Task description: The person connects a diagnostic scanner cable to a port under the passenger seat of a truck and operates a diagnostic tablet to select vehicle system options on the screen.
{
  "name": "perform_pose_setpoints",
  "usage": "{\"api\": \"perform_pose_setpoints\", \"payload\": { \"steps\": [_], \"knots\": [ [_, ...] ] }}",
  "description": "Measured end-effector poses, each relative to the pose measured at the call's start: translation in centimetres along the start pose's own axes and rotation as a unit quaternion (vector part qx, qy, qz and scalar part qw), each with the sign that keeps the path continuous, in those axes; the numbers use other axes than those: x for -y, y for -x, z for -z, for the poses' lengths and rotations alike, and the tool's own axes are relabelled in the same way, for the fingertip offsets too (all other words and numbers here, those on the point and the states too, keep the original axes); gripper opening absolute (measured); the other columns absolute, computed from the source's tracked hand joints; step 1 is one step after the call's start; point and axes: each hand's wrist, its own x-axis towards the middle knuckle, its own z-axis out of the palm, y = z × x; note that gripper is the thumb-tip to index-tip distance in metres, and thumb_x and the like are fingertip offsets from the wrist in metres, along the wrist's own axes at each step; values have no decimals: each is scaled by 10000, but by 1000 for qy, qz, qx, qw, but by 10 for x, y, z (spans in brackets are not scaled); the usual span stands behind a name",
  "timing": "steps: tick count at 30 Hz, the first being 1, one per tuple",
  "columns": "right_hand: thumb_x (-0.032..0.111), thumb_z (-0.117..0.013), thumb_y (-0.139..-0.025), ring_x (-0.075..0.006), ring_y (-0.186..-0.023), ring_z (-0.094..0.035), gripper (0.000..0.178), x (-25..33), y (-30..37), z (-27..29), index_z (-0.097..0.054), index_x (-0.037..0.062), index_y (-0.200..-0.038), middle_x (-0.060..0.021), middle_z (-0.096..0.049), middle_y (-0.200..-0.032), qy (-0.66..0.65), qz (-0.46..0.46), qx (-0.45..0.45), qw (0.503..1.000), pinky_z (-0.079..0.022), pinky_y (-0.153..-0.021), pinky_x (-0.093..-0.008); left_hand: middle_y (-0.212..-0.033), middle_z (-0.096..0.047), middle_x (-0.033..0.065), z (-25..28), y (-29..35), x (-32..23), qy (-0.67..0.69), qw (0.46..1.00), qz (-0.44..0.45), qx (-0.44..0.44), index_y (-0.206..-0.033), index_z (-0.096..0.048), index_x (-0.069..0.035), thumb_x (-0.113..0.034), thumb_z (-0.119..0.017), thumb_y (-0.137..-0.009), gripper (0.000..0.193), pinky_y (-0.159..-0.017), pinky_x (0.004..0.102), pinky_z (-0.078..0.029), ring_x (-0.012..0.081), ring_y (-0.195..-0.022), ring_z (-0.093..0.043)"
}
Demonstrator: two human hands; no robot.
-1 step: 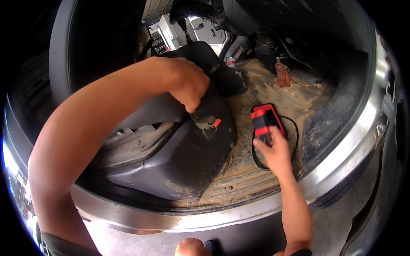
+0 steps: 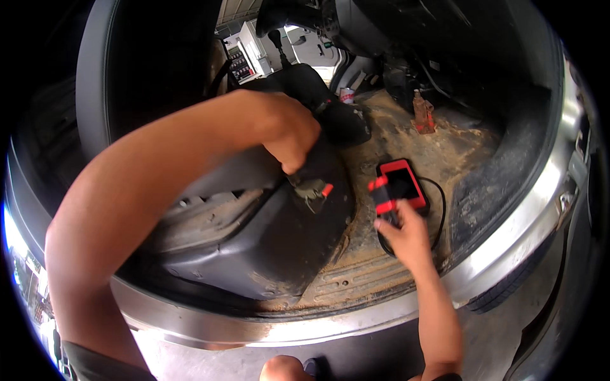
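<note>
Through my remote feed, I view a dirt-caked vehicle floor (image 2: 397,143) behind a silver door sill (image 2: 279,332), grey concrete (image 2: 486,336) below, bright light glaring at far left.

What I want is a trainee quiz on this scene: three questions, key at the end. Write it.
1. Which hand grips the red-and-black object? A) left B) right
2. True or false: the red-framed device lies on the dirty floor.
3. Fill in: a black ____ curves along the floor to the right of the device.

Key: 1. B, the right hand. 2. True. 3. Cable.
</note>
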Motion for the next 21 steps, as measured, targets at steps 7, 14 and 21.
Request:
{"api": "perform_pose_setpoints", "payload": {
  "steps": [7, 14, 21],
  "knots": [
    [270, -837, -730, -348, -1026, -598, 343, 10, 17, -13, -678, 87, -972, -97, -670, -1002, 322, 109, 67, 938, -466, -879, -459, -933, -751, 82, -10, -1, 13, 23, 985, -169, -12, -863, -779, -133, -233, -643, -731, 215, -781, 427, -568, 296, -982, -704],
    [268, -689, -952, -195, -940, -680, 311, 91, 24, -58, -673, -3, -1104, -110, -705, -1035, -278, -197, 11, 940, -541, -868, -320, -925, -722, 42, 43, 91, 112, -19, 958, -228, -173, -872, -759, -124, -242, -642, -778, 191, -850, 381, -521, 251, -939, -690],
    [713, -538, -904, -228, -1225, -549, 844, 247, -36, -109, -492, 27, -1394, -131, -595, -1308, -316, -521, -86, 788, -464, -999, -440, -1244, -607, 132, 166, 235, 268, 165, 762, 225, -584, -1126, -647, -74, -190, -791, -724, 443, -1136, 522, -331, 308, -1261, -524]
  ]
}}
